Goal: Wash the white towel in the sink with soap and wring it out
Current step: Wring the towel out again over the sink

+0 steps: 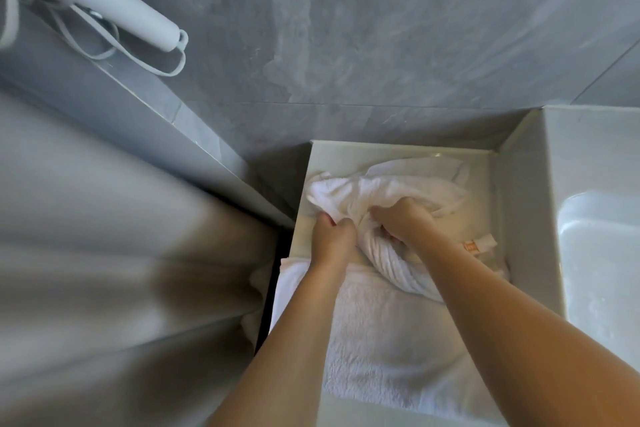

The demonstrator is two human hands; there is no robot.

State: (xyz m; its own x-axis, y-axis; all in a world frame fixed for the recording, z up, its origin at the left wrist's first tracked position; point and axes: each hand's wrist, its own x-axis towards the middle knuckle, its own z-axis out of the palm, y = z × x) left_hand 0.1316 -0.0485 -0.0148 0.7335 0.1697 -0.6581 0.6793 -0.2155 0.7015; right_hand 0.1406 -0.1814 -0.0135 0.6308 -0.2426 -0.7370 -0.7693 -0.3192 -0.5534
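Seen from above, a fluffy white terry towel [388,191] lies bunched in a square, smooth white sink [398,149], one section twisted into a ropy coil. The left hand [332,236] and the right hand [403,222], close together, each grip a fold of the cloth. A small white tag [479,243] with orange, unreadable print shows beside grey marbled wall tiles [381,28]

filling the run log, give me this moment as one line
stage: wringing | left hand: grips white towel | right hand: grips its twisted part | place: sink | soap: not visible
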